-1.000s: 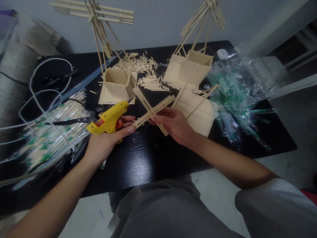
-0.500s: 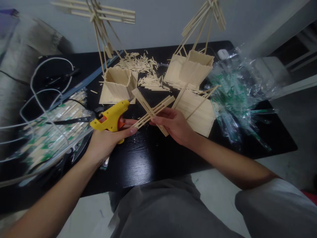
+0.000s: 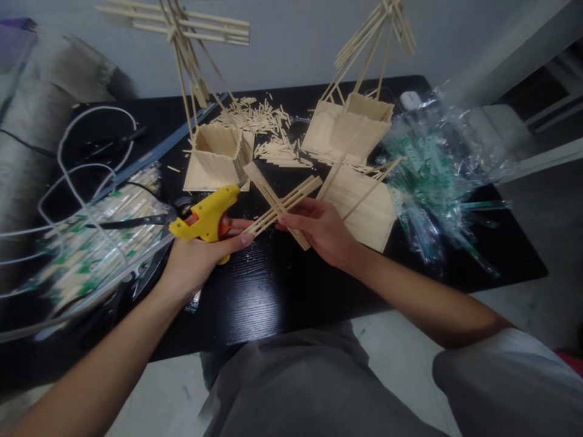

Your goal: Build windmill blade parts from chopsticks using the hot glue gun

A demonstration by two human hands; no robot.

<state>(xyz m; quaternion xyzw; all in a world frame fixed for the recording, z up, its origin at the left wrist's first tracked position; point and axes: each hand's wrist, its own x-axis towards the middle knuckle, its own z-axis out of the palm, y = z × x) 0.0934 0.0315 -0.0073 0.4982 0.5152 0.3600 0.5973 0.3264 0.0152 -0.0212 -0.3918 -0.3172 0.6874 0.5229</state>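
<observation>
Both hands hold an X-shaped cross of thin wooden sticks above the table. My left hand is closed: its thumb and fingers pinch the cross's lower left end. A yellow hot glue gun also rests in that hand, its nozzle pointing up and to the right. My right hand is closed on the cross near its middle, the thumb on top. Just beyond the right hand lies a flat panel of joined sticks with a few long sticks on it.
Two stick-built models with box bases, one left and one right, stand at the back. Loose stick pieces are heaped between them. Packaged sticks and white cables lie left, crumpled plastic wrappers right.
The glue gun and my left hand have shifted very slightly to the right. The cross and my right hand look the same.
</observation>
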